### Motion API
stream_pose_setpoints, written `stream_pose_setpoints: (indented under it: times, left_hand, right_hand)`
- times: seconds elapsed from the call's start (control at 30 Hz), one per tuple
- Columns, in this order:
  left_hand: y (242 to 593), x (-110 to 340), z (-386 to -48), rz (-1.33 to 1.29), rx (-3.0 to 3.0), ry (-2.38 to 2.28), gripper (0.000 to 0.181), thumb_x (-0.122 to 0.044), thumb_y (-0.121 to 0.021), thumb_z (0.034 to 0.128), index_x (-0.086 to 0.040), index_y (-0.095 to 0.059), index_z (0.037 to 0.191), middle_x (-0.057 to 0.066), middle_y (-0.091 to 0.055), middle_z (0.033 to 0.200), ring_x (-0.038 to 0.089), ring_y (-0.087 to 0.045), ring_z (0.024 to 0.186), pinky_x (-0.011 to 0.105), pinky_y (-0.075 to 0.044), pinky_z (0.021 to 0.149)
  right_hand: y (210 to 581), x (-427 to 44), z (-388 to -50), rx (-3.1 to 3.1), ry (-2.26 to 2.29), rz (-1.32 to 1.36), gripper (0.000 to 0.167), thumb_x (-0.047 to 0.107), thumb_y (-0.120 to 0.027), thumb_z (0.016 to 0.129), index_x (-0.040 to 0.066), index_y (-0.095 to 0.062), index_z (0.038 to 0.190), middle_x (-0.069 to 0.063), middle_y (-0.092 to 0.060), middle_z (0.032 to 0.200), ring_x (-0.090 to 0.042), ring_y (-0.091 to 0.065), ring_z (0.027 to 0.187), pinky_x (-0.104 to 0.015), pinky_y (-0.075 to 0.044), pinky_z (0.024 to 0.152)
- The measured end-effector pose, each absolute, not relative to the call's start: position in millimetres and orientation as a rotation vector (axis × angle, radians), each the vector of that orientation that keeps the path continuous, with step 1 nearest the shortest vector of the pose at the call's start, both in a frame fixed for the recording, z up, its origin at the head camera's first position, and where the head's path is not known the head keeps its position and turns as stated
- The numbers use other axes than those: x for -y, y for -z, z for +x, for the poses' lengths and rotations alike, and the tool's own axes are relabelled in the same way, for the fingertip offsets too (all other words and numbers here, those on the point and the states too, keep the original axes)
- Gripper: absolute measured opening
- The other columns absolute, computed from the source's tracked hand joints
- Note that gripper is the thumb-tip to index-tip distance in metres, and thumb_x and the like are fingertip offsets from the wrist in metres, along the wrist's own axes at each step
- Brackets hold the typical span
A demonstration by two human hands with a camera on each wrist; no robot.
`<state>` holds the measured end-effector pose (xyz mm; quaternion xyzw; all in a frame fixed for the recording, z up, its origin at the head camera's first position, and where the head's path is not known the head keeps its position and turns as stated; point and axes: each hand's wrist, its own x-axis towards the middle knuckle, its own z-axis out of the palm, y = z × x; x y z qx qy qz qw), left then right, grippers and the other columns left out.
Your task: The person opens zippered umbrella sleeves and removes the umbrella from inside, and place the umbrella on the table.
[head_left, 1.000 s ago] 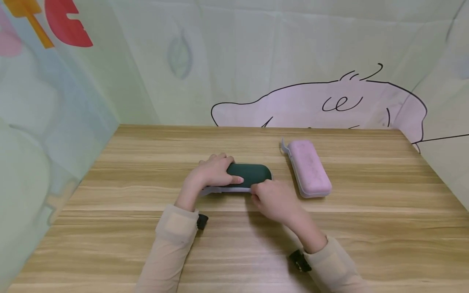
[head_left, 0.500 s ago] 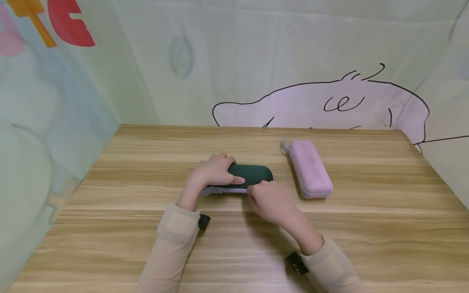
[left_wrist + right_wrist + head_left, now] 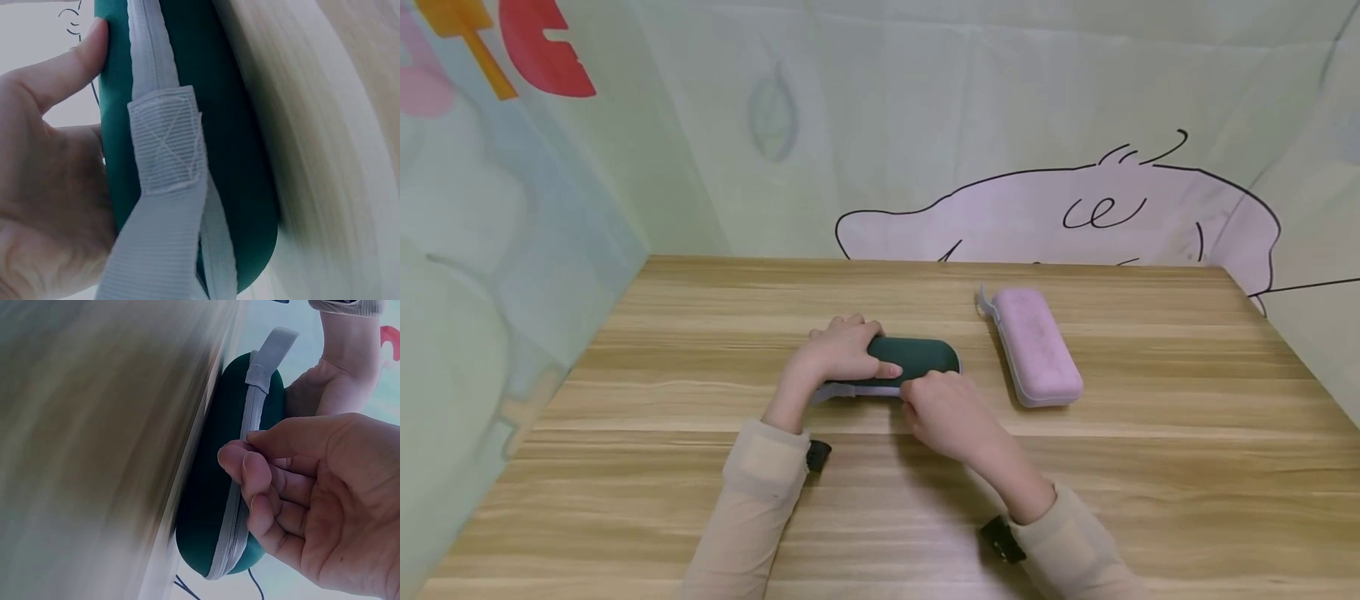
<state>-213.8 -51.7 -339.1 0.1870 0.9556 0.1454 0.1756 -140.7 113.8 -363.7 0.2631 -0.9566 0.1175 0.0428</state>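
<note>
A dark green zippered hard case (image 3: 917, 357) lies on the table, with a pale zipper (image 3: 251, 415) along its near side. A light grey webbing strap (image 3: 167, 144) is sewn at its left end. My left hand (image 3: 842, 350) holds the case down from above, thumb (image 3: 87, 56) on the top and fingers over the far side. At the zipper, my right hand (image 3: 943, 412) pinches between thumb and forefinger what appears to be the zipper pull, hidden by the fingertips. Its other fingers are curled, close to the case. Right of the pinch, the zipper looks closed.
A pink zippered case (image 3: 1037, 346) with a small strap lies to the right of the green one. Both stand on a wood-grain table (image 3: 865, 517). Behind the table hangs a printed cloth (image 3: 880, 108) with cartoon drawings.
My right hand has slid a little to the left along the zipper, showing more of the case's right end. The left hand and both cases stay put; the view shifts slightly.
</note>
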Motion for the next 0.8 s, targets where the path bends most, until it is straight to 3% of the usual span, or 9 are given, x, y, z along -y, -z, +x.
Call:
stream_pose_setpoints:
  times: [0.6, 0.8]
  left_hand:
    - [337.2, 51.5, -213.0, 0.522, -2.700, -0.425, 0.066, -0.051, -0.061, 0.0877, -0.009, -0.049, 0.137, 0.016, -0.048, 0.138, 0.038, -0.042, 0.127, 0.065, -0.032, 0.102]
    - [338.2, 52.2, -214.1, 0.524, -2.699, -0.423, 0.067, -0.051, -0.060, 0.0878, -0.009, -0.048, 0.138, 0.016, -0.047, 0.140, 0.038, -0.042, 0.128, 0.066, -0.031, 0.102]
  right_hand:
    - [363.7, -104.8, -141.7, 2.884, -0.324, 0.814, 0.028, 0.010, -0.065, 0.085, 0.013, -0.055, 0.059, 0.003, -0.042, 0.051, -0.012, -0.035, 0.046, -0.024, -0.027, 0.042]
    - [363.6, -99.4, -140.8, 2.861, -0.301, 0.828, 0.030, 0.009, -0.064, 0.085, 0.013, -0.052, 0.058, 0.005, -0.035, 0.050, -0.009, -0.029, 0.046, -0.022, -0.023, 0.042]
